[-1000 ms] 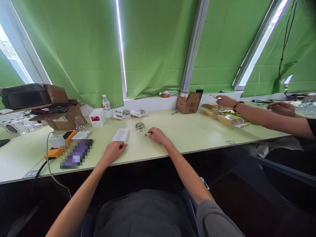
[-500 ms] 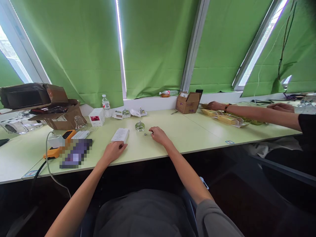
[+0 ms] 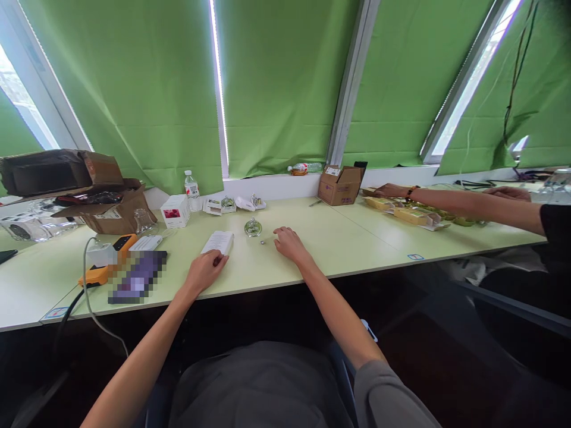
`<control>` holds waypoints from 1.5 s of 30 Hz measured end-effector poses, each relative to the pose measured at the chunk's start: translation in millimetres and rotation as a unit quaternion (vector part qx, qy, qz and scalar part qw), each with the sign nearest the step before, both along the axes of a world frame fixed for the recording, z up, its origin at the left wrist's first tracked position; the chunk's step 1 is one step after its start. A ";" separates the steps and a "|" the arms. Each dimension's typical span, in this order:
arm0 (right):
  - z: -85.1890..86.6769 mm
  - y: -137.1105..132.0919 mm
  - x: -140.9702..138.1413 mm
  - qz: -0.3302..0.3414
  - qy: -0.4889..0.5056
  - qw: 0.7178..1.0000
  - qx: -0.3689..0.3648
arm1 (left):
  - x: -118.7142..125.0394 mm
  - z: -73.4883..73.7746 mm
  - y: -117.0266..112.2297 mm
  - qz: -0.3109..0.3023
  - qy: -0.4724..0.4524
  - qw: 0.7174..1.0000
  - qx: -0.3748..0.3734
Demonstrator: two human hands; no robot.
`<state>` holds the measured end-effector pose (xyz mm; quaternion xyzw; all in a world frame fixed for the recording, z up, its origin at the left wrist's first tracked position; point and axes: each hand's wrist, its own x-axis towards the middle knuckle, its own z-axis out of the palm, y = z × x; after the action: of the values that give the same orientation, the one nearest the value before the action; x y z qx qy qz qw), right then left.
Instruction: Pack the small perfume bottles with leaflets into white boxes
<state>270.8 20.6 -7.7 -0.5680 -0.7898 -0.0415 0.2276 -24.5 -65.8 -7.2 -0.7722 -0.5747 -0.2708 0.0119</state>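
A small white printed box (image 3: 218,241) lies flat on the pale table. My left hand (image 3: 206,271) lies over its near end, fingers curled against it. Right of the box stands a round clear glass bottle (image 3: 253,227) with greenish contents and a decorated top. Just in front of the bottle sits a tiny silvery piece (image 3: 262,242). My right hand (image 3: 289,244) rests on the table to the right of that piece, palm down, fingers reaching forward and apart. Nothing shows between its fingertips; the underside of the palm is hidden.
A phone-like blurred item (image 3: 138,277), an orange device (image 3: 96,276) and cables lie left. Behind are a white carton (image 3: 175,211), a water bottle (image 3: 191,190) and a brown box (image 3: 339,185). At right, a co-worker's arm (image 3: 468,205) reaches over yellow packages (image 3: 410,215).
My right hand has opened its bent fingers; the small thing at its fingertips no longer shows. My left hand has shifted slightly forward onto the white box.
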 end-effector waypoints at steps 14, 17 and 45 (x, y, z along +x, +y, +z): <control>4.0 -1.8 -8.9 0.063 0.010 0.998 0.002 | 1.5 -11.4 5.4 -0.014 0.070 0.990 0.119; 3.2 -1.3 -9.6 0.068 0.011 0.998 -0.002 | -0.8 -17.4 8.9 -0.005 0.077 0.991 0.109; 4.2 -0.3 -21.0 0.118 0.078 0.989 0.048 | 3.0 -4.2 -0.5 -0.062 -0.011 0.998 -0.013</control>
<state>249.7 20.3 -3.5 -0.4605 -0.8284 -0.0075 0.3189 -21.5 -66.3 -11.4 -0.8035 -0.5291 -0.2719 -0.0213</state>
